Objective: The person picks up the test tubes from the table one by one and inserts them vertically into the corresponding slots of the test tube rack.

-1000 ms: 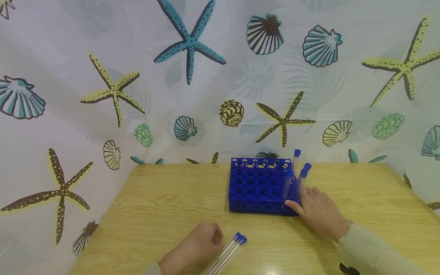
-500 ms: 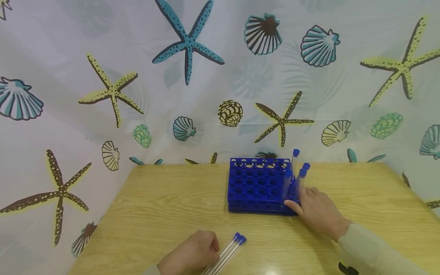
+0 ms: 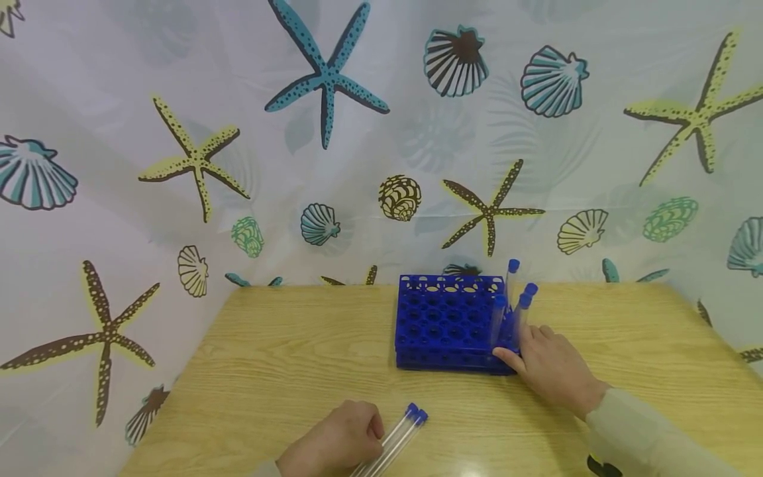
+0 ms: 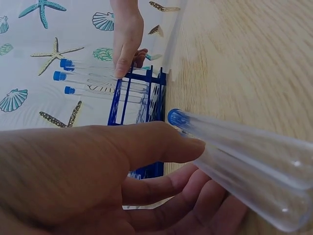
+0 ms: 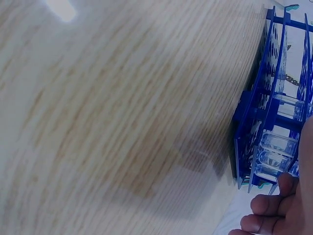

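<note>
Two capped clear test tubes (image 3: 398, 434) lie side by side on the table near its front edge. My left hand (image 3: 340, 437) is at them, fingers curled, thumb and fingertips pinching the nearer tube; in the left wrist view the thumb (image 4: 171, 144) meets the tube (image 4: 244, 171) below its blue cap. A blue test tube rack (image 3: 447, 321) stands behind, with several blue-capped tubes (image 3: 497, 321) upright or slightly tilted at its right end. My right hand (image 3: 554, 371) grips that end, thumb on the front; its other fingertips are partly hidden.
The wood-grain table (image 3: 286, 344) reaches back to a white curtain (image 3: 369, 152) printed with starfish and shells. Many of the rack's holes, left of the standing tubes, hold nothing.
My left hand has moved slightly left and down onto the lying test tubes, its fingers closing at one of them. The right hand and the rack have stayed put.
</note>
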Demonstrator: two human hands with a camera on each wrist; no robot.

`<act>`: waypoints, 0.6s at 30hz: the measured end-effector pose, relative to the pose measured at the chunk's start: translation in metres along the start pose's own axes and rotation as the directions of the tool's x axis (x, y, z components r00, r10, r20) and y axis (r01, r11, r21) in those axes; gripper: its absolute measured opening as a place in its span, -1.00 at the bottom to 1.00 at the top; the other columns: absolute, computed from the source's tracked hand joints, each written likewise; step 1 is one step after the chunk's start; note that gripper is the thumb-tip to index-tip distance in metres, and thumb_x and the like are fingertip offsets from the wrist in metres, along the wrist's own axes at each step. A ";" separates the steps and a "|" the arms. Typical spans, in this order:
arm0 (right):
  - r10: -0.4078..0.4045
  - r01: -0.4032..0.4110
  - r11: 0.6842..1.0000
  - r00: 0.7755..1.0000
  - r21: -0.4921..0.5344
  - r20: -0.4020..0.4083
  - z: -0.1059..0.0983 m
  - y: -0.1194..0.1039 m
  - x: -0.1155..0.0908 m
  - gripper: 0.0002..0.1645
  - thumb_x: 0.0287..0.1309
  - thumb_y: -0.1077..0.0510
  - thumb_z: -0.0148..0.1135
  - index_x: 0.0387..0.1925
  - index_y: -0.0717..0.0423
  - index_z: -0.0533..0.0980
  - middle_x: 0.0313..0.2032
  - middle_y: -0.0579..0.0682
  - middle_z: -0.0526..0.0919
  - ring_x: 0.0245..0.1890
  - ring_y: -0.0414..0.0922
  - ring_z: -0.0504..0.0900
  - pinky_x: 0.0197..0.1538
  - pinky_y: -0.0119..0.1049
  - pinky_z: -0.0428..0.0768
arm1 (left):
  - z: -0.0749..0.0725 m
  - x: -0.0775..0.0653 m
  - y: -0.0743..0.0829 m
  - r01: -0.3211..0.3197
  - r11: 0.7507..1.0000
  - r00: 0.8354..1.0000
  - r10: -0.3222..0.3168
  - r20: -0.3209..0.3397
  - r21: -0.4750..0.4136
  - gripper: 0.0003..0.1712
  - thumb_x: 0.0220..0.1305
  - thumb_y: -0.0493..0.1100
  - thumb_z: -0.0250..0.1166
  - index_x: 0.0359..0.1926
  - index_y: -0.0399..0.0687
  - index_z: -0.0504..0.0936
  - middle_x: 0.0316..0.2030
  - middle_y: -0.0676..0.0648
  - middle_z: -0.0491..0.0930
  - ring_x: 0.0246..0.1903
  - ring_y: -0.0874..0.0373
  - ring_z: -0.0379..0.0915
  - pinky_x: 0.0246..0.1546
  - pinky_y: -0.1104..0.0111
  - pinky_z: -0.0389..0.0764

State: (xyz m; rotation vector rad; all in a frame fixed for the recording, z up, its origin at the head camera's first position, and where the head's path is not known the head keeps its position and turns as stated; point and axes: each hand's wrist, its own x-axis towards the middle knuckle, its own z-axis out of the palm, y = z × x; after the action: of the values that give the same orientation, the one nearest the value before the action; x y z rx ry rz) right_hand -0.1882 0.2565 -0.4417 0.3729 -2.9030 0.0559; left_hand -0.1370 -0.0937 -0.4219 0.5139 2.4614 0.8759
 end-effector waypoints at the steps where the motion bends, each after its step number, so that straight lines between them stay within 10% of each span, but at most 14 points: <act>1: 0.001 -0.001 1.000 1.000 0.000 -0.002 0.000 0.000 0.000 -0.06 0.16 -0.41 -0.28 0.07 0.40 0.28 -0.39 0.07 0.53 -0.32 0.02 0.50 -0.22 0.00 0.44 | 0.000 0.000 0.000 0.003 1.000 1.000 -0.003 0.002 0.001 -0.86 -0.17 -0.33 0.19 -0.48 -0.06 0.50 -0.53 0.12 0.47 -0.55 0.27 0.32 -0.53 0.44 0.38; 18: 0.005 -0.005 1.000 1.000 -0.002 0.008 0.001 0.001 0.000 -0.15 0.16 -0.42 -0.28 -0.14 0.31 0.39 -0.48 0.00 0.47 -0.40 -0.04 0.47 -0.27 -0.05 0.44 | 0.005 0.009 0.000 -0.091 0.992 0.992 0.099 -0.083 0.092 -0.88 -0.24 -0.31 0.19 -0.52 -0.07 0.53 -0.58 0.14 0.48 -0.62 0.36 0.30 -0.58 0.51 0.38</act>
State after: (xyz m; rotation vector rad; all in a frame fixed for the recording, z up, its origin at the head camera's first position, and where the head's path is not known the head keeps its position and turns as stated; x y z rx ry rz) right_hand -0.1884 0.2571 -0.4431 0.3660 -2.9121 0.0524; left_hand -0.1414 -0.0870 -0.4274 0.6416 2.5828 0.8460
